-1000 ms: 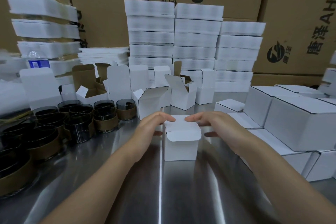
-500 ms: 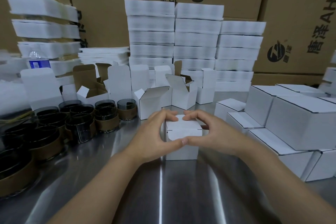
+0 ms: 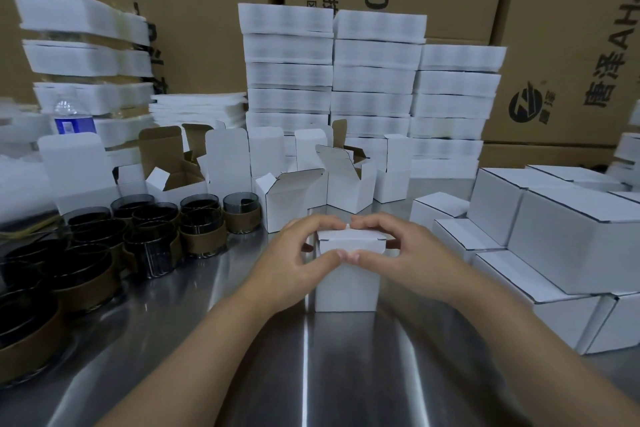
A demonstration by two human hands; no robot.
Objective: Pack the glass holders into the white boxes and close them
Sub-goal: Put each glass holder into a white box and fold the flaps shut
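White box (image 3: 346,284) stands upright at ctr of the steel table (image 3: 311,374), its lid (image 3: 349,237) folded down. The left hand (image 3: 298,263) at its 9 o'clock and the right hand (image 3: 412,260) at 3 o'clock both curl round the top, thumbs meeting on the front face. Thin card looks light and easy to crush, so prob. best held by the side walls near the corners w/ gentle pressure. Glass holders (image 3: 204,229) sit at 9–10 o'clock, closed boxes (image 3: 571,236) at 3.
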